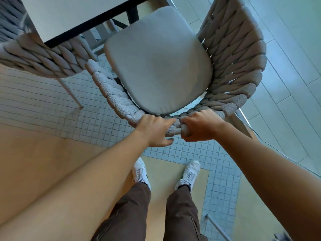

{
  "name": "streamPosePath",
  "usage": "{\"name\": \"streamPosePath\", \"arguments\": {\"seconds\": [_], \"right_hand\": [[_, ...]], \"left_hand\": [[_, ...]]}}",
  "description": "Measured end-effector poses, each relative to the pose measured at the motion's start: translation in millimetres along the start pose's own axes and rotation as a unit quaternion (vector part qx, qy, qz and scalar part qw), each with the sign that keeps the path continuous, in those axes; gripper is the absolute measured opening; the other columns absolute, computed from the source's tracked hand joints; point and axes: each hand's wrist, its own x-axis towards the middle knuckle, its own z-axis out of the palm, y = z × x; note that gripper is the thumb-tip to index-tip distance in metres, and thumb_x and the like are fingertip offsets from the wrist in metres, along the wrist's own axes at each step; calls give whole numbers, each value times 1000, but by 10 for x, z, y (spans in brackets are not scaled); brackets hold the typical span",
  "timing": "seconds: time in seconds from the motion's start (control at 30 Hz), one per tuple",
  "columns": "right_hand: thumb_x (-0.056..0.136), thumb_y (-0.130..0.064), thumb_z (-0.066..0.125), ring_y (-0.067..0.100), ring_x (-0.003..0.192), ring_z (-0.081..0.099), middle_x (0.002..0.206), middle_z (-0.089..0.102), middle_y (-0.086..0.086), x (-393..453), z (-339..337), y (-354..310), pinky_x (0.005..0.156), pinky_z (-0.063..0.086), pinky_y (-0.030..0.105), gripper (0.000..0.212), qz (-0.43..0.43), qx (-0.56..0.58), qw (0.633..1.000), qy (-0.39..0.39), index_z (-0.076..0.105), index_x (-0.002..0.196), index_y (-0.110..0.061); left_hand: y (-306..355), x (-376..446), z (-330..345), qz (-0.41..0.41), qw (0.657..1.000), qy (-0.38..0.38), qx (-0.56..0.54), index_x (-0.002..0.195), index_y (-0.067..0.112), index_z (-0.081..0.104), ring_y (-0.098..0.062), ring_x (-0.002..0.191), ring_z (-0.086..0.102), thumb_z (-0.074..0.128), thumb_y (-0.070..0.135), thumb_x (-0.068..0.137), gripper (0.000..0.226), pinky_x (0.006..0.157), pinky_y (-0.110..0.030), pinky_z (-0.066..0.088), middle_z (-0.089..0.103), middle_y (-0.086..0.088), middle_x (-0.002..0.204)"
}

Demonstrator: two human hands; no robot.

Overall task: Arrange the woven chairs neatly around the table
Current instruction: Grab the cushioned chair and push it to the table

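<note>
A woven chair (238, 54) with thick grey rope wrapping and a grey seat cushion (156, 63) stands right in front of me, its front toward the white table (73, 13) with a black edge. My left hand (154, 130) and my right hand (201, 126) both grip the top of the chair's backrest, side by side. A second woven chair (43, 56) sits at the left, partly under the table's corner.
The floor is small pale tiles with beige patches, and long planks lie to the right. My white shoes (140, 173) stand just behind the chair. A thin metal leg (218, 226) shows at the lower right.
</note>
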Motion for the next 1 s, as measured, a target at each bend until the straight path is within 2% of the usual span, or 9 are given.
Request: {"name": "streamPosePath", "arguments": {"seconds": [0.1, 0.2, 0.27, 0.33, 0.43, 0.57, 0.67, 0.87, 1.0], "right_hand": [[79, -70, 51, 22, 84, 70, 102, 70, -10, 9, 4, 161, 65, 51, 31, 52, -60, -11, 998, -2, 62, 113, -31], [80, -71, 50, 23, 80, 69, 96, 70, -10, 12, 7, 246, 59, 39, 29, 47, -103, -50, 993, 7, 62, 102, -30], [78, -68, 48, 23, 82, 69, 98, 70, -11, -66, -6, 448, 59, 37, 28, 45, -108, -62, 992, -1, 61, 102, -32], [75, -69, 41, 22, 86, 69, 102, 70, -11, -161, -22, 736, 62, 43, 28, 52, -95, -66, 993, 6, 62, 106, -33], [70, -72, 34, 25, 78, 69, 89, 72, -8, -230, -28, 945, 65, 51, 31, 59, -67, -43, 996, 28, 65, 96, -29], [63, -65, 50, 26, 61, 64, 72, 69, -5, -127, -33, 911, 54, 37, 26, 47, -72, -66, 995, 37, 66, 79, -25], [60, -66, 49, 25, 56, 62, 68, 66, -6, -145, -15, 949, 54, 32, 25, 47, -77, -61, 994, 48, 66, 75, -25], [60, -72, 37, 22, 69, 65, 80, 69, -8, -111, 48, 975, 59, 38, 26, 59, -67, -62, 995, 45, 67, 86, -28], [67, -69, 49, 24, 74, 66, 79, 69, -6, -169, 69, 851, 62, 42, 28, 50, -28, -53, 998, 36, 68, 86, -27]], "left_hand": [[366, 135, 11, -69, 997, -27, -31, 127, 28, 51, -28, 102, 67, 59, 81, 70, 79, 86, -40, 50, 69, 0, 116], [593, 259, 4, -137, 989, -32, -45, 116, 24, 57, -28, 97, 68, 59, 89, 64, 83, 78, -38, 49, 70, -3, 106], [638, 287, 12, -167, 984, -29, -51, 111, 26, 62, -29, 94, 68, 58, 88, 66, 77, 74, -36, 49, 71, -3, 101], [634, 296, 41, -162, 986, -9, -34, 108, 27, 65, -29, 91, 69, 55, 85, 71, 70, 72, -35, 49, 72, -2, 97], [605, 291, 84, -135, 991, 8, 1, 109, 26, 67, -29, 88, 70, 48, 83, 79, 68, 70, -34, 49, 72, -3, 94], [526, 290, 91, -127, 992, 8, 23, 119, 28, 65, -29, 89, 70, 42, 82, 82, 70, 73, -35, 50, 71, -2, 95], [549, 294, 69, -127, 992, -2, 27, 124, 28, 63, -28, 92, 69, 42, 81, 83, 70, 74, -34, 50, 71, -2, 97], [519, 315, -11, -119, 993, -18, -1, 121, 27, 64, -30, 92, 69, 46, 75, 85, 63, 76, -36, 51, 71, -4, 97], [498, 282, -40, -113, 993, -28, -18, 117, 27, 64, -32, 90, 69, 50, 70, 84, 56, 75, -36, 50, 71, -5, 95]]}}
